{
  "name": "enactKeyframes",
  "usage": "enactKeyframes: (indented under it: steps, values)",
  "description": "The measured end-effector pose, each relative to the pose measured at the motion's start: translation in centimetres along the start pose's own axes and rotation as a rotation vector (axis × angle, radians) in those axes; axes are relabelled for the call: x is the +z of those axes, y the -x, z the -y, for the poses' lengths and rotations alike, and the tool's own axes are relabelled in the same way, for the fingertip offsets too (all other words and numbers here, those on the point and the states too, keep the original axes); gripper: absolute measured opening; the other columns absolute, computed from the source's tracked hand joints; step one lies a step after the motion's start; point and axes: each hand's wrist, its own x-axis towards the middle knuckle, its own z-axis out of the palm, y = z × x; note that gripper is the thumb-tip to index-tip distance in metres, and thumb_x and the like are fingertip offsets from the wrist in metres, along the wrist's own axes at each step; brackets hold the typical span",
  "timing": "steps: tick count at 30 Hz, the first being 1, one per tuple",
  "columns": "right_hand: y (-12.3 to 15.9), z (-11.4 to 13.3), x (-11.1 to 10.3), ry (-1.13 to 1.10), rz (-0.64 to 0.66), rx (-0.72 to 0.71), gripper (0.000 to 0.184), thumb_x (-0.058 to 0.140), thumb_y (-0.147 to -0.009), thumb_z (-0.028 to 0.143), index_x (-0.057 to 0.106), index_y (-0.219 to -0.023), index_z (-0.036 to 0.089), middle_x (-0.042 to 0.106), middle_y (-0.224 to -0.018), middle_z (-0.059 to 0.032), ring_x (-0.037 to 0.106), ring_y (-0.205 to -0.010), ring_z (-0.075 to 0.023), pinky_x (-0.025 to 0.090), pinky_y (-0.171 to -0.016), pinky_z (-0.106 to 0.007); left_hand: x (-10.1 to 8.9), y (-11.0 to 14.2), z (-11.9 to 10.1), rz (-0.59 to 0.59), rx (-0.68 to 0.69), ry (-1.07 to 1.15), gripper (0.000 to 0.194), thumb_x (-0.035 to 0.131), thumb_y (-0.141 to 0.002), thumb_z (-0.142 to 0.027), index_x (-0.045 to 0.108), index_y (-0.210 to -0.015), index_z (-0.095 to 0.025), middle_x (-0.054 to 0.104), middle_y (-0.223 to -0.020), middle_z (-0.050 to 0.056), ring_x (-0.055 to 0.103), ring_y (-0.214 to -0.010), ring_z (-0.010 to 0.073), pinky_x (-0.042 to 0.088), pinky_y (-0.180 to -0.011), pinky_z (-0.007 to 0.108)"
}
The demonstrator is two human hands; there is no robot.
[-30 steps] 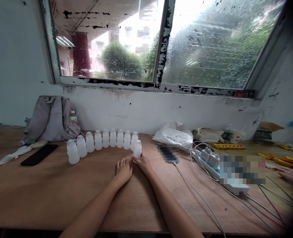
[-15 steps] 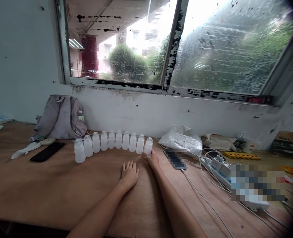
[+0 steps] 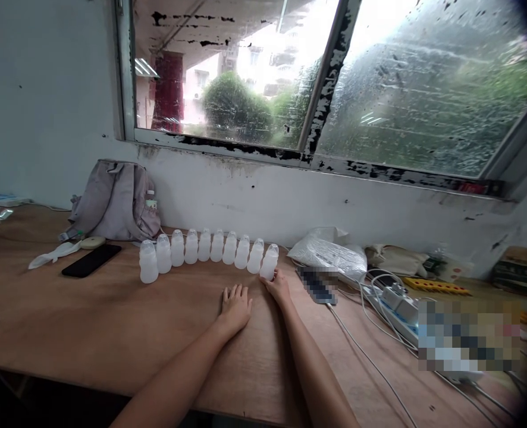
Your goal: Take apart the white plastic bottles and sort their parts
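Observation:
Several frosted white bottles (image 3: 204, 245) with clear domed caps stand upright in a curved row on the wooden table. At the row's right end, my right hand (image 3: 278, 286) has its thumb and fingers around the lower part of the last bottle (image 3: 269, 261), which rests on the table. My left hand (image 3: 237, 309) lies palm down on the wood in front of the row, fingers stretched out, holding nothing. The leftmost bottle (image 3: 148, 263) sits nearer to me than the middle ones.
A grey backpack (image 3: 116, 202) leans on the wall, with a black phone (image 3: 91, 260) before it. To the right lie a silvery plastic bag (image 3: 330, 255), a blurred phone (image 3: 317, 286) on a white cable, and a white power strip (image 3: 392, 312). A window (image 3: 228, 77) is behind.
The whole view has tilted slightly with my head. My right hand stays at the end bottle and my left hand still lies flat; the row looks unchanged.

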Motion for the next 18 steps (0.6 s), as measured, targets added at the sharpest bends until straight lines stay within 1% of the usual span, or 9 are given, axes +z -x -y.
enactKeyframes:
  steps: [4, 9, 14, 18]
  values:
    - [-0.21, -0.16, 0.13, 0.025, 0.005, 0.011, 0.043, 0.061, -0.06, 0.034, 0.048, -0.098, 0.019, 0.063, -0.091, -0.0069, 0.06, -0.083, -0.0206, 0.044, -0.071, -0.029, 0.14, 0.01, 0.06, -0.002, 0.005, -0.012, 0.044, 0.025, -0.085, -0.032, 0.039, -0.123, -0.013, 0.041, -0.13, 0.01, 0.031, -0.121, 0.023, 0.019, -0.101, 0.045]
    - [-0.32, -0.15, 0.22, 0.037, -0.01, 0.034, 0.045, 0.062, -0.06, 0.033, 0.048, -0.1, 0.017, 0.062, -0.094, -0.0097, 0.059, -0.086, -0.0224, 0.043, -0.073, -0.031, 0.3, -0.05, 0.09, -0.003, 0.01, -0.029, 0.044, 0.025, -0.085, -0.032, 0.04, -0.122, -0.014, 0.041, -0.13, 0.009, 0.031, -0.121, 0.0226, 0.019, -0.101, 0.044]
    - [-0.13, -0.01, -0.04, 0.014, -0.014, 0.052, 0.052, 0.062, -0.06, 0.027, 0.043, -0.107, 0.016, 0.061, -0.099, -0.0091, 0.059, -0.088, -0.02, 0.044, -0.074, -0.028, 0.23, -0.07, 0.04, 0.006, 0.014, -0.038, 0.044, 0.025, -0.086, -0.033, 0.039, -0.123, -0.013, 0.041, -0.13, 0.01, 0.031, -0.121, 0.023, 0.019, -0.101, 0.044]
    - [0.04, 0.37, -0.37, 0.008, -0.01, 0.062, 0.052, 0.06, -0.061, 0.023, 0.04, -0.109, 0.014, 0.061, -0.099, -0.0102, 0.06, -0.084, -0.0173, 0.045, -0.072, -0.025, 0.23, -0.11, 0.02, 0.014, 0.012, -0.04, 0.044, 0.025, -0.086, -0.033, 0.039, -0.122, -0.014, 0.041, -0.13, 0.01, 0.031, -0.121, 0.0231, 0.018, -0.101, 0.045]
